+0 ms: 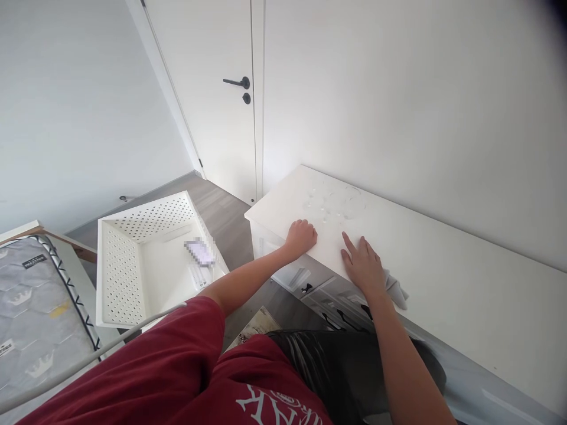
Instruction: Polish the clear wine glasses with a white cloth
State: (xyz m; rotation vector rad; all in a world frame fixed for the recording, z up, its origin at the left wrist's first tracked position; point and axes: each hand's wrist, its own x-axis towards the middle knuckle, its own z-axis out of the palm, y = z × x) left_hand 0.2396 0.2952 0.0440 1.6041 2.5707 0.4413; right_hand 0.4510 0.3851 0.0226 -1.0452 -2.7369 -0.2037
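Observation:
My left hand [302, 237] rests on the front edge of a white cabinet top [447, 271], its fingers curled closed and no object showing in it. To its right, my right hand [364, 264] lies on the same surface with fingers stretched out and apart. A crumpled grey cloth [395, 290] sticks out from beside and partly under the outer edge of this hand; how much lies beneath the palm is hidden. Clear wet spots [334, 203] that look like water sit on the top just beyond both hands.
On the left stands a white perforated basket [121, 283] with a pixelated item [200, 252] inside. Beyond it is a grey patterned mattress [39, 307]. A closed white door [208, 35] with a black handle [237, 82] is ahead. Dark drawer handles [348, 320] line the cabinet front. A grey cable [88, 357] crosses lower left.

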